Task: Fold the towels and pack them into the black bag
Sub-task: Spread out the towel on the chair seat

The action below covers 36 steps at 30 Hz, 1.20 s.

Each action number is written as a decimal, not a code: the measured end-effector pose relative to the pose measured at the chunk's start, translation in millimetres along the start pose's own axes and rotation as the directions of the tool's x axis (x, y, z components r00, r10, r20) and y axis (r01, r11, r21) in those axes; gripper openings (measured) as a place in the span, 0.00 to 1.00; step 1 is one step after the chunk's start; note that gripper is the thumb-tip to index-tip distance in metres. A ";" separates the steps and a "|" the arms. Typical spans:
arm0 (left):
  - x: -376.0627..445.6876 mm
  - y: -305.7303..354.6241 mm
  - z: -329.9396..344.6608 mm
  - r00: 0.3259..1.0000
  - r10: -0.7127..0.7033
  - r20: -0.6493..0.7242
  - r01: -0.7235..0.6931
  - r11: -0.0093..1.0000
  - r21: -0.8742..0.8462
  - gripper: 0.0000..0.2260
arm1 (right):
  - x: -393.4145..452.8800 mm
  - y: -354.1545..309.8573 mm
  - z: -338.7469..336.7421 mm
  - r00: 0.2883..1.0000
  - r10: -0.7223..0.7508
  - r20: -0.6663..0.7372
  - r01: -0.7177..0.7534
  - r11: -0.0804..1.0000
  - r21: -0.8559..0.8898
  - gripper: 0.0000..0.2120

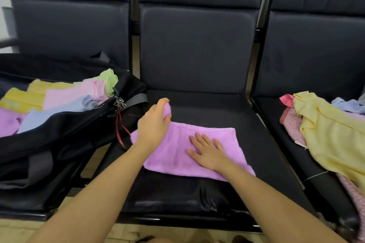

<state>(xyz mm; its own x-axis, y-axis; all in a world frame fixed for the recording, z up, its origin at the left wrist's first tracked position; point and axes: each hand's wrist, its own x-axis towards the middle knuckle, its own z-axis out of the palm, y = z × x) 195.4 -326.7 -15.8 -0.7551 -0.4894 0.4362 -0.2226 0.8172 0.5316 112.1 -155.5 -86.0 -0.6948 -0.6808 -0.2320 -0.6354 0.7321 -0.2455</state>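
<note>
A purple towel (177, 156) lies partly folded on the middle black seat (207, 104). My left hand (155, 122) grips its far left corner and lifts it off the seat. My right hand (209, 151) presses flat on the middle of the towel with the fingers spread. The black bag (65, 136) lies open on the left seat, touching the towel's left edge. Inside it are several folded towels (65, 98) in yellow, pink, blue, green and purple.
On the right seat sits a loose pile of towels (331, 134), a yellow one on top with pink and blue ones under it. A red cord (120, 126) hangs from the bag's zip. Padded seat backs rise behind.
</note>
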 end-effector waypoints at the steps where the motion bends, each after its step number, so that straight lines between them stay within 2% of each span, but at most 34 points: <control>1: 1.5 6.7 -2.6 1.000 -0.009 0.002 0.009 0.999 -0.035 0.18 | 1.4 -3.8 0.2 0.999 -0.019 -0.029 0.021 0.996 0.084 0.28; 3: 2.0 19.5 -3.5 1.000 0.010 0.010 -0.010 0.998 -0.060 0.18 | -2.6 -5.0 -5.0 0.988 0.003 -0.152 0.039 0.962 0.271 0.25; 4: 1.8 25.3 -2.3 0.999 0.030 0.018 -0.028 0.998 -0.058 0.18 | -6.3 -0.1 -7.6 0.974 0.032 -0.223 0.031 0.962 0.273 0.25; 6: 2.7 38.8 1.3 0.997 0.055 0.045 -0.053 0.998 -0.042 0.17 | -17.8 17.3 -14.9 0.944 0.014 -0.330 -0.006 1.000 0.024 0.34; 7: 4.2 45.4 3.5 0.996 0.065 0.060 -0.064 0.998 -0.028 0.17 | -23.6 28.5 -18.1 0.951 -0.001 -0.310 -0.042 0.990 -0.132 0.38; 9: 7.1 63.3 10.1 0.993 0.070 0.095 -0.069 0.998 -0.013 0.16 | -34.6 52.7 -19.4 0.972 0.060 -0.226 -0.116 0.963 -0.244 0.31; 10: 7.8 73.4 13.4 0.992 0.058 0.112 -0.057 0.998 -0.018 0.16 | -39.3 59.6 -20.2 0.979 0.096 -0.179 -0.137 0.962 -0.235 0.29; 13: 1.8 98.6 27.1 0.992 0.008 0.128 0.003 0.996 -0.087 0.12 | -43.0 66.3 -21.2 0.987 0.138 -0.085 -0.154 0.962 -0.227 0.31; 16: -11.5 103.3 41.4 0.990 -0.004 0.141 0.022 0.992 -0.123 0.10 | -42.2 66.4 -18.4 0.987 0.132 -0.094 -0.147 0.973 -0.175 0.32; 18: -14.5 96.4 46.0 0.987 -0.003 0.162 0.022 0.993 -0.112 0.10 | -44.5 67.5 -21.1 0.940 0.160 -0.302 -0.185 0.981 -0.056 0.29; 20: -14.5 86.2 49.9 0.986 -0.013 0.167 0.036 0.990 -0.137 0.11 | -46.3 69.5 -27.4 0.821 0.252 -0.512 -0.302 0.953 -0.016 0.22; 22: -16.2 76.3 55.5 0.987 -0.008 0.161 0.029 0.992 -0.126 0.12 | -43.0 70.7 -32.3 0.766 0.328 -0.552 -0.409 0.912 -0.026 0.21; 25: -19.9 57.9 67.9 0.993 0.038 0.110 -0.041 0.999 0.029 0.13 | -32.7 69.2 -33.8 0.771 0.394 -0.501 -0.464 0.886 -0.017 0.24; 27: -19.1 47.4 71.6 0.997 0.028 0.078 -0.034 0.997 0.076 0.14 | -23.3 66.6 -33.4 0.769 0.426 -0.476 -0.455 0.888 0.059 0.21; 29: -17.3 42.6 72.3 0.998 0.009 0.066 -0.012 0.999 0.052 0.14 | -17.3 61.6 -32.7 0.770 0.435 -0.467 -0.417 0.897 0.149 0.15; 32: -17.5 42.9 73.6 0.995 0.044 0.086 -0.047 0.998 0.036 0.14 | -15.6 54.1 -31.3 0.719 0.376 -0.584 -0.273 0.926 0.260 0.02; 34: -17.7 43.6 74.3 0.996 0.053 0.077 -0.055 0.998 0.021 0.14 | -21.5 46.9 -34.8 0.681 0.271 -0.680 -0.163 0.962 0.221 0.06; 36: -16.1 42.9 73.2 0.998 0.028 0.051 -0.028 1.000 -0.003 0.14 | -31.4 43.6 -35.9 0.702 0.050 -0.711 0.012 0.997 0.082 0.04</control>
<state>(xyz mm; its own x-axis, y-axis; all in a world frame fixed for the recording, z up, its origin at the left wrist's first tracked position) 152.9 -261.5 -53.2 -0.7917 -0.4500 0.4131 -0.1997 0.8298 0.5211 94.2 -101.4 -55.7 -0.7590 -0.4246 0.4936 -0.6137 0.7198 -0.3245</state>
